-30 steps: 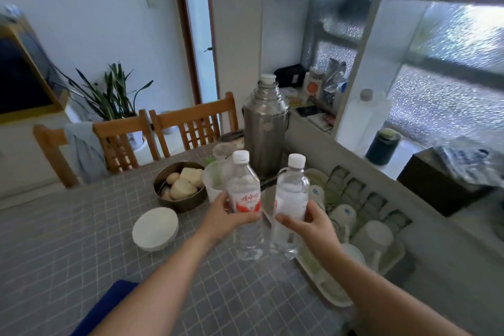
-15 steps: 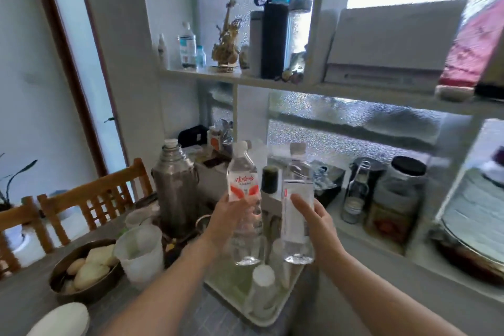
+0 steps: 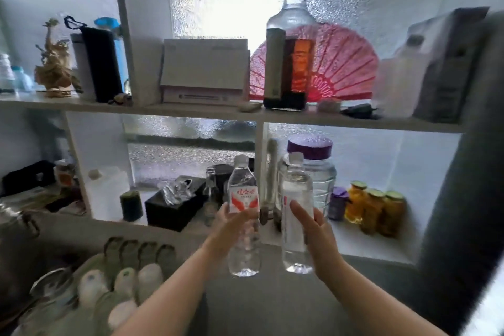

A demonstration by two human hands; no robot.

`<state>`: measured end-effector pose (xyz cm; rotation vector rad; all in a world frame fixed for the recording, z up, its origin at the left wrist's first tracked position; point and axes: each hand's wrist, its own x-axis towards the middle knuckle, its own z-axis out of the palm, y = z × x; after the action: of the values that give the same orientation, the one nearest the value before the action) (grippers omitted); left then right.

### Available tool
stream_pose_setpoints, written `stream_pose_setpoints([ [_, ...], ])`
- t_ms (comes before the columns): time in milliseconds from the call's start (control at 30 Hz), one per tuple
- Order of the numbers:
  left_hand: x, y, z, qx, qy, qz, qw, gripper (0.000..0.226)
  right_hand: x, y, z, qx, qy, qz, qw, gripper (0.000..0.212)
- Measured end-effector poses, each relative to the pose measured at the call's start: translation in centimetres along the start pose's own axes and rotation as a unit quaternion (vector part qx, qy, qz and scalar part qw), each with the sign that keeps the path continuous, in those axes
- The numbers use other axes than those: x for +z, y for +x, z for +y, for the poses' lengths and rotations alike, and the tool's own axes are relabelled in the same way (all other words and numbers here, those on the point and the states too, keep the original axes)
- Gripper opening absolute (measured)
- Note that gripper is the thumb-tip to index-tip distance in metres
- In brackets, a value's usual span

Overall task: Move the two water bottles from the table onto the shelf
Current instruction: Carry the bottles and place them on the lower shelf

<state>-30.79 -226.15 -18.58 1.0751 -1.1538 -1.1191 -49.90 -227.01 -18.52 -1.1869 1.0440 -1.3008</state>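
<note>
Left hand (image 3: 231, 229) fingers are gripping the red-labelled bottle (image 3: 243, 215); right hand (image 3: 317, 234), at its 3 o'clock, is gripping the clear bottle (image 3: 296, 215).

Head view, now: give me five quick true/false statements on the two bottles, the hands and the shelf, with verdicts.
1. Each hand holds one water bottle. True: the left hand has a grip on the red-label bottle, the right hand on the plain-label bottle.
2. Both bottles already stand on the shelf. False: they are held in the air in front of the lower shelf.
3. Both bottles are upright with caps on. True.
4. The red fan is on the lower shelf. False: it is on the upper shelf.
5. The big jar with the purple lid sits behind the plain-label bottle. True.
</note>
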Motion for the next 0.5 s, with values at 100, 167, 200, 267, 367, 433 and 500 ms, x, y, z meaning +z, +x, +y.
stream_pose_setpoints([
  [100, 5.3, 1.2, -1.0, -0.010, 0.011, -0.023, 1.000, 0.084, -5.0, -0.7, -0.5, -0.006, 0.006, 0.054, 0.999, 0.050],
  [167, 8.2, 1.9, -1.3, -0.016, 0.002, -0.033, 0.999, 0.091, -7.6, -0.8, -0.6, -0.018, -0.002, 0.089, 0.996, 0.057],
  [200, 9.6, 2.2, -1.4, -0.016, 0.002, -0.041, 0.999, 0.093, -8.6, -0.8, -0.6, -0.023, -0.005, 0.104, 0.994, 0.062],
  [267, 11.8, 2.7, -1.5, -0.005, 0.014, -0.064, 0.998, 0.086, -10.1, -0.6, -0.5, -0.026, -0.010, 0.125, 0.992, 0.069],
  [367, 14.1, 3.9, -1.6, 0.018, 0.031, -0.100, 0.994, 0.066, -11.9, 0.1, -0.3, -0.031, -0.011, 0.157, 0.987, 0.063],
  [433, 15.2, 5.2, -1.6, 0.035, 0.046, -0.124, 0.991, 0.064, -12.7, 0.7, -0.4, -0.031, -0.027, 0.171, 0.984, 0.048],
  [500, 16.2, 6.8, -1.6, 0.038, 0.056, -0.149, 0.987, 0.055, -13.5, 1.8, -0.3, -0.036, -0.046, 0.194, 0.979, 0.029],
])
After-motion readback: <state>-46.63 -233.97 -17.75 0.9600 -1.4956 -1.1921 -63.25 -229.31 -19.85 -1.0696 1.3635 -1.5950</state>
